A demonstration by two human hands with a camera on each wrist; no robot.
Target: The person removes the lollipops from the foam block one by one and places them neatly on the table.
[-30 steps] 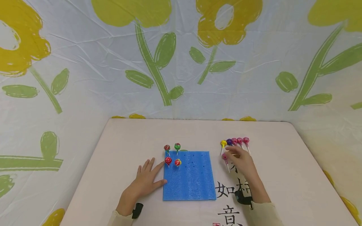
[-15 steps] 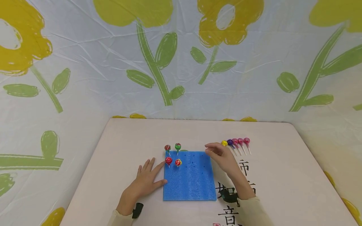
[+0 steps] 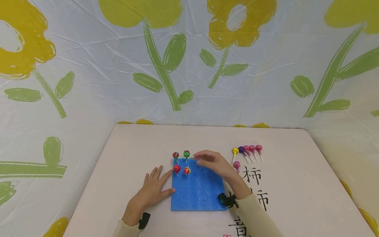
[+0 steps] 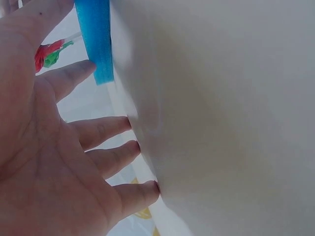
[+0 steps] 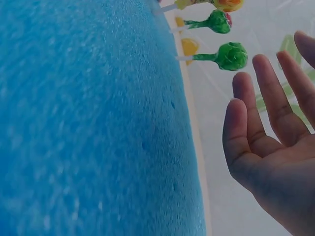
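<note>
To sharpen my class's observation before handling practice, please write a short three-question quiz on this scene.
1. How many wrapped round lollipops stand stuck in the blue square foam sheet?
2. True or false: the left hand grips a lollipop.
3. The loose lollipops with white sticks lie on the pale table on which side of the foam? A left, B right, C near edge.
Key: 1 four; 2 false, it rests flat beside the foam; 3 B.

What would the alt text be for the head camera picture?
A person's right hand hovers over the far edge of a blue foam square holding four upright lollipops, while the left hand rests flat beside it. More lollipops lie on the table to the right.
</note>
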